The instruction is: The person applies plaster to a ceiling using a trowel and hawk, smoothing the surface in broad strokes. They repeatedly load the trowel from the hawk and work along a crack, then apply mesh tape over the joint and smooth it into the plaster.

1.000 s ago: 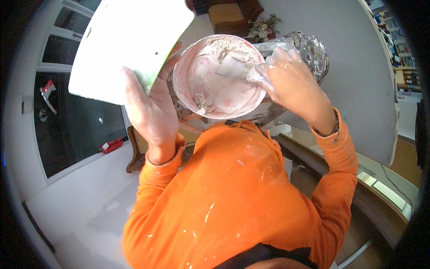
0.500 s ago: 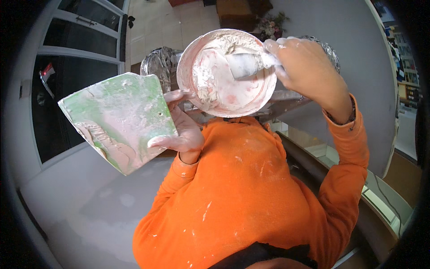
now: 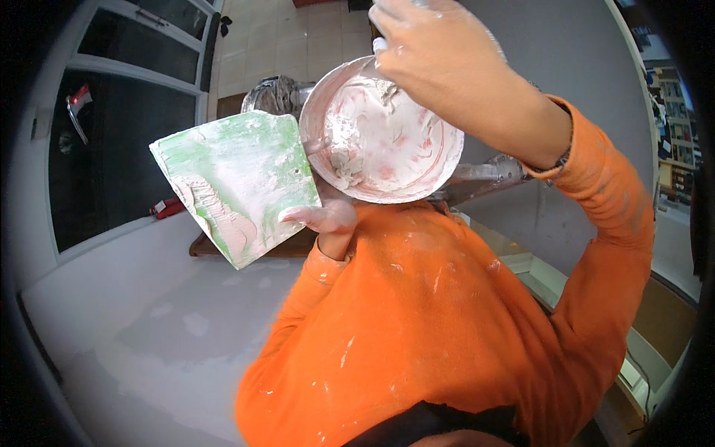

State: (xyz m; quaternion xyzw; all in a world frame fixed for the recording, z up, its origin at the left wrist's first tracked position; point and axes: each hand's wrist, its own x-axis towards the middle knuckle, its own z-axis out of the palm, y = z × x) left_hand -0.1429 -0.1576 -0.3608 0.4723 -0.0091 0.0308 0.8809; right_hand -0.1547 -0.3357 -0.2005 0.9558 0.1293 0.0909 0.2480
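My left hand grips a flat green board smeared with pale pink paste, thumb over its face and fingers behind it. Just right of it, a round white bucket holds whitish, pink-streaked paste with lumps on the inner surface. Raised over the bucket's upper right part, my right hand is curled around the putty knife, which is mostly hidden behind the fingers and palm.
A glass door with white frames stands at the left, near a red object. Wrinkled, wrapped metal-like parts lie behind the bucket. A grey wall and crowded shelving are at the right. Tiled floor shows beyond.
The board has turned from upright to face the camera, beside the bucket. My right hand with the knife has lifted out of the bucket, up toward the top of the view.
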